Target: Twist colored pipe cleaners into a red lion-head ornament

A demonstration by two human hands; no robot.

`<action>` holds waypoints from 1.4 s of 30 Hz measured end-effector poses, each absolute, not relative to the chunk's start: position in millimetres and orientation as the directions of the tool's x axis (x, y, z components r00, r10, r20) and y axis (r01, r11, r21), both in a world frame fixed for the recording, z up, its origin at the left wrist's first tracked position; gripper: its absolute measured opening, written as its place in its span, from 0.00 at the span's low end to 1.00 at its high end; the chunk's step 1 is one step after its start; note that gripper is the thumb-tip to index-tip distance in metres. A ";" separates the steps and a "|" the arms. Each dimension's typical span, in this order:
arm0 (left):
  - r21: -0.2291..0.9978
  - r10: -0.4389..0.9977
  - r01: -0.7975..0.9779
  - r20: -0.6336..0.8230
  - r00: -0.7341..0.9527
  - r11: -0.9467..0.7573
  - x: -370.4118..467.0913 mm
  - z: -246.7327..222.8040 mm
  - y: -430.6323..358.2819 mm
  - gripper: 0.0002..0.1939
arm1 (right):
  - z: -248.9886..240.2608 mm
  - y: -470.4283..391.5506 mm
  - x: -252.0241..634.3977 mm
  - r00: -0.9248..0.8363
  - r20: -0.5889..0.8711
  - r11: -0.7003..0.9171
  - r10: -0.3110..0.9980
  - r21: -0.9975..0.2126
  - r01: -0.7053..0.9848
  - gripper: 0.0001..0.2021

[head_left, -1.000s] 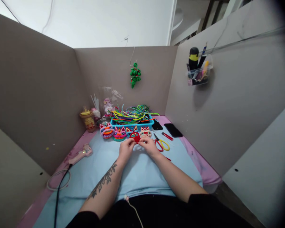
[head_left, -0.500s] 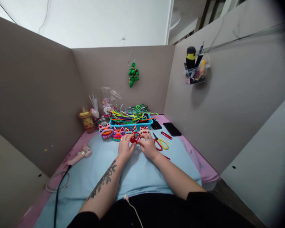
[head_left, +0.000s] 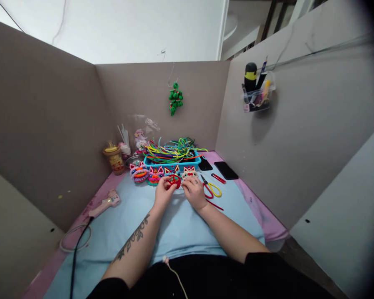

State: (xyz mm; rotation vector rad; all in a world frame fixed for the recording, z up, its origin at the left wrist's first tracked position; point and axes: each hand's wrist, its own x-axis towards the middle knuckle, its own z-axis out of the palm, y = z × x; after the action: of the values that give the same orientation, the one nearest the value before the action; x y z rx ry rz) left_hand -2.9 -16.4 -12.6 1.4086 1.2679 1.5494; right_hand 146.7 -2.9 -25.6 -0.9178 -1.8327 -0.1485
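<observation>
My left hand [head_left: 163, 192] pinches a round red pipe-cleaner frame [head_left: 175, 181] with bars across its middle, holding it up above the blue cloth [head_left: 180, 232]. Just right of the frame is my right hand [head_left: 193, 192], its thumb and fingertips pressed together; what they hold, if anything, is too small to tell. Behind my hands several colourful fuzzy animal heads with ears [head_left: 156, 175] stand in a row. Scissors [head_left: 212, 189] with one red and one yellow handle lie beyond my right hand. Near my right wrist rests a loose red pipe cleaner [head_left: 215, 205].
A blue basket [head_left: 174, 164] heaped with pipe cleaners stands at the back. To the left lie a pink glue gun [head_left: 107, 202] with its cord and a lidded cup [head_left: 114, 159]. A phone [head_left: 226, 170] and red cutter [head_left: 218, 178] lie right. Grey partitions enclose the table.
The red frame now faces me as a full ring in my left hand. My right hand has drawn slightly right, away from it, and more of the loose pipe cleaner shows.
</observation>
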 end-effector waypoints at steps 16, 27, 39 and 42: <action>0.964 0.956 -0.085 0.236 -0.173 -0.253 4.8 -11.8 -21.5 0.21 | -27.0 -6.7 140.0 -0.138 0.868 0.702 0.477 -0.282 0.654 0.08; 0.951 0.979 -0.264 0.121 -0.165 -0.162 4.5 -19.1 -18.6 0.24 | -25.5 -5.8 142.7 -0.191 0.880 0.780 0.434 -0.261 0.569 0.10; 0.956 0.979 -0.246 0.122 -0.160 -0.160 1.5 -23.5 -14.6 0.24 | -26.0 -7.4 146.1 -0.306 0.854 0.705 0.421 -0.095 0.703 0.14; 0.962 0.969 -0.171 0.183 -0.165 -0.211 0.5 -23.7 -14.4 0.22 | -24.7 -8.3 145.7 -0.315 0.843 0.695 0.437 -0.094 0.713 0.13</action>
State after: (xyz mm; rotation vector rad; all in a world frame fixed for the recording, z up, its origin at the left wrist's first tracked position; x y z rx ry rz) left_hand 0.5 -14.4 -23.7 1.1351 1.0714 1.5495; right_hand 145.7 -8.3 -24.7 -0.8874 -1.9606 -0.3678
